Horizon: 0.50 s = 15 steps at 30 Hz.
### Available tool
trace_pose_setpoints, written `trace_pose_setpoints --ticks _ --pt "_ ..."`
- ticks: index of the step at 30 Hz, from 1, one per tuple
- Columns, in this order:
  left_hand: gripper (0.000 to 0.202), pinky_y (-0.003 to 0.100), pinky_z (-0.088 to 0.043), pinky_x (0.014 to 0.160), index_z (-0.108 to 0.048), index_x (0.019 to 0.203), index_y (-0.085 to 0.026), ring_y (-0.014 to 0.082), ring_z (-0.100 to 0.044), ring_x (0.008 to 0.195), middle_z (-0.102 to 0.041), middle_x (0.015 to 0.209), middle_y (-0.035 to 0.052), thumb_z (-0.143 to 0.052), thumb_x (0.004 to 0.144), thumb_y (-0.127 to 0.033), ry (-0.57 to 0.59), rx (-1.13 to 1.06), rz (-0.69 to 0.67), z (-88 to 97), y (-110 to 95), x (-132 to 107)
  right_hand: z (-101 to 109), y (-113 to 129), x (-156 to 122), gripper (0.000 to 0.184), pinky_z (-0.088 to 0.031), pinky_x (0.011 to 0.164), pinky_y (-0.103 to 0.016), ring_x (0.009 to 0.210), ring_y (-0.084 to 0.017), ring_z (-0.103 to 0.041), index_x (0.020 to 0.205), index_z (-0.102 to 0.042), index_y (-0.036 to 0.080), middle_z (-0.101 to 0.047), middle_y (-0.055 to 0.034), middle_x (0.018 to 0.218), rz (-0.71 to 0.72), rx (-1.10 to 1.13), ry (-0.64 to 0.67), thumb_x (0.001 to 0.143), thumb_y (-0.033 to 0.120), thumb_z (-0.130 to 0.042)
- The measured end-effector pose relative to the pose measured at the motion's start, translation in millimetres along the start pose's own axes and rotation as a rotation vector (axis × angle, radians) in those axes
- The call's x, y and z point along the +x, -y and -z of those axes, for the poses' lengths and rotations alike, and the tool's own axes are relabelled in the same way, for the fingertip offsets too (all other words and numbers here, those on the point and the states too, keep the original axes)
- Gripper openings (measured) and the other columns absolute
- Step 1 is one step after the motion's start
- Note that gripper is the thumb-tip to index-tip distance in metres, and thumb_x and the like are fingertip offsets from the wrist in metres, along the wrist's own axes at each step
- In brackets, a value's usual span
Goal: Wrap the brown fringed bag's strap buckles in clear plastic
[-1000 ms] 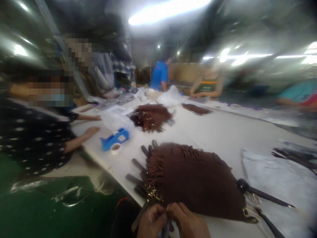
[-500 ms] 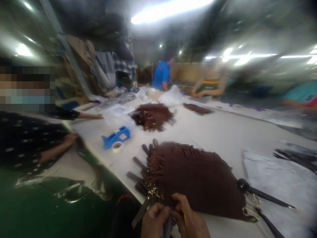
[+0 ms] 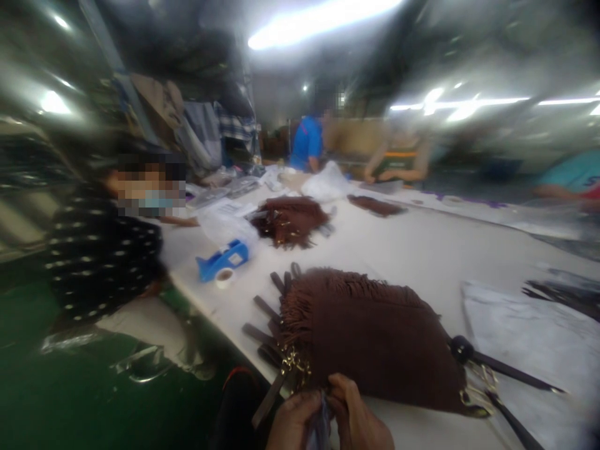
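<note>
At the near table edge, my left hand [image 3: 294,420] and my right hand [image 3: 355,414] are side by side, fingers pinched together. Between them they grip a small greyish, shiny piece [image 3: 320,425], perhaps plastic; its lower part runs out of view. Just beyond lies a stack of dark brown fringed suede-like bags [image 3: 375,337], flat on the table. Dark straps [image 3: 262,337] and gold-coloured clasps [image 3: 294,361] stick out at its left. More gold clasps [image 3: 478,394] and dark straps [image 3: 515,373] hang out at its right.
The white table [image 3: 422,250] carries a blue tape dispenser [image 3: 222,259], a tape roll [image 3: 225,277], another brown fringed pile [image 3: 293,220], a clear plastic bag [image 3: 225,225] and white sheeting [image 3: 525,337]. A masked person in a dotted top [image 3: 103,250] leans at the left; others work farther back.
The person at the left has leaned down and toward the table. My hands stay pinched together on the greyish piece, shifted only slightly. The brown stack has not moved.
</note>
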State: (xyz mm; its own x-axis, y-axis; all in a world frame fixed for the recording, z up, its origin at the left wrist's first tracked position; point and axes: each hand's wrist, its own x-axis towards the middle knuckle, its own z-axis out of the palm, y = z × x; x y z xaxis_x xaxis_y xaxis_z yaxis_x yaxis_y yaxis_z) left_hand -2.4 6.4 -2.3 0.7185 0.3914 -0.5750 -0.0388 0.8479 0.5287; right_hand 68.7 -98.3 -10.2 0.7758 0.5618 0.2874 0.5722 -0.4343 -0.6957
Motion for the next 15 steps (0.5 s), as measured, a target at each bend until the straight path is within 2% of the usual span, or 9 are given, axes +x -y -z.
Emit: trace_pose_setpoints --ticks 3,6,9,12,15 --pt "0.030 0.025 -0.041 0.056 -0.073 0.069 -0.008 0.0146 -0.059 0.053 -0.069 0.061 0.0085 -0.086 0.057 -0.032 0.034 0.066 -0.004 -3.2 -3.4 -4.3 -1.7 -1.2 -4.0 0.028 -0.057 0.061 -0.026 0.075 -0.020 -0.073 0.111 -0.056 0.028 -0.075 -0.0031 0.093 0.095 -0.063 -0.081 0.097 0.037 -0.034" --pt "0.035 0.024 -0.038 0.054 -0.073 0.072 -0.007 0.0135 -0.056 0.050 -0.069 0.061 0.0090 -0.086 0.055 -0.035 0.037 0.131 -0.009 -3.1 -5.3 -4.5 -0.8 -0.8 -3.0 0.034 -0.057 0.059 -0.026 0.071 -0.020 -0.073 0.110 -0.057 0.028 -0.075 -0.0035 0.093 0.139 -0.061 -0.094 0.098 0.041 -0.029" --pt "0.037 0.023 -0.036 0.052 -0.072 0.072 -0.008 0.0128 -0.055 0.049 -0.067 0.061 0.0084 -0.086 0.055 -0.037 0.035 0.153 -0.011 -1.5 -5.1 -2.9 0.1 1.5 -0.8 0.035 -0.056 0.056 -0.025 0.066 -0.018 -0.072 0.109 -0.057 0.028 -0.076 -0.0023 0.090 0.103 -0.020 -0.085 0.099 0.043 -0.027" --pt "0.033 0.023 -0.036 0.051 -0.070 0.072 -0.009 0.0116 -0.053 0.048 -0.064 0.058 0.0059 -0.083 0.060 -0.037 0.047 0.169 -0.001 -0.2 -4.3 -3.6 -0.6 4.1 -1.5 0.036 -0.055 0.058 -0.026 0.069 -0.019 -0.072 0.105 -0.059 0.028 -0.075 -0.0027 0.091 0.067 0.015 -0.074 0.098 0.046 -0.029" --pt "0.029 0.023 -0.037 0.052 -0.069 0.069 -0.010 0.0115 -0.053 0.050 -0.062 0.058 0.0047 -0.080 0.065 -0.037 0.062 0.153 0.014 0.5 -4.2 -6.6 -3.8 4.5 -5.1 0.032 -0.053 0.059 -0.025 0.070 -0.019 -0.072 0.099 -0.059 0.028 -0.074 -0.0007 0.085 -0.074 0.090 -0.052 0.095 0.049 -0.035"
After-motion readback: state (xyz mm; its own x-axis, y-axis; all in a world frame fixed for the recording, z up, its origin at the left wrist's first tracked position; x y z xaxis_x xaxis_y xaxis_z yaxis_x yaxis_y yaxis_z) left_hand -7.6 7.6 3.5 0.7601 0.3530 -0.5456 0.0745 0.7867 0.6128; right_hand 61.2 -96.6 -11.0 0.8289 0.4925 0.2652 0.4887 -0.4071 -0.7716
